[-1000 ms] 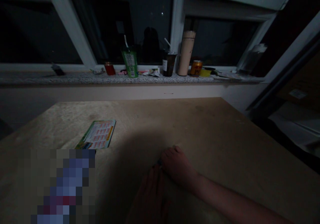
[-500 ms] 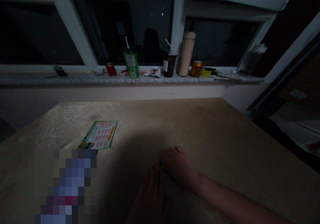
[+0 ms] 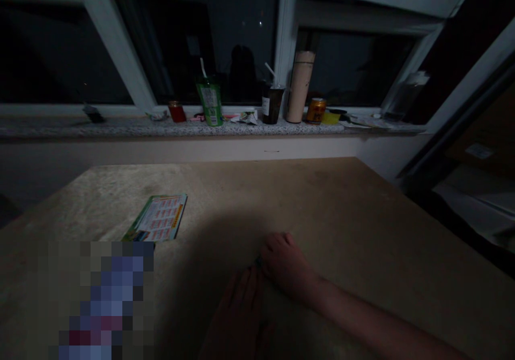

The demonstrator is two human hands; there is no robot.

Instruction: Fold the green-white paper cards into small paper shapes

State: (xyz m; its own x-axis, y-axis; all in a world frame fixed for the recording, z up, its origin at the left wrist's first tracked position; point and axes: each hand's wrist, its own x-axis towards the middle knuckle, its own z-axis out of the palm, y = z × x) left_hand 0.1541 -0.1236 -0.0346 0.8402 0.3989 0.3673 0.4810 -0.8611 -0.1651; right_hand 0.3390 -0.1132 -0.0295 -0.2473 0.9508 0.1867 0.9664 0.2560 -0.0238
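The scene is dim. My right hand (image 3: 286, 266) rests on the tan board table (image 3: 341, 210), its fingers curled and pressed around a small dark object (image 3: 258, 262) that I cannot make out. My left hand (image 3: 241, 311) lies in shadow just below and left of it, fingers stretched flat and together, their tips touching the same small object. A printed green and orange leaflet (image 3: 159, 218) lies on the table to the left, apart from both hands.
A granite window sill (image 3: 120, 128) runs along the back with a green drink pouch (image 3: 210, 101), red jar (image 3: 176, 111), dark cup with straw (image 3: 271, 102), tall beige bottle (image 3: 300, 86), gold can (image 3: 315, 110) and papers. A blurred patch covers the lower left.
Almost nothing has moved. My left hand's fingers have shifted slightly against the small object, and the view drifted a little.
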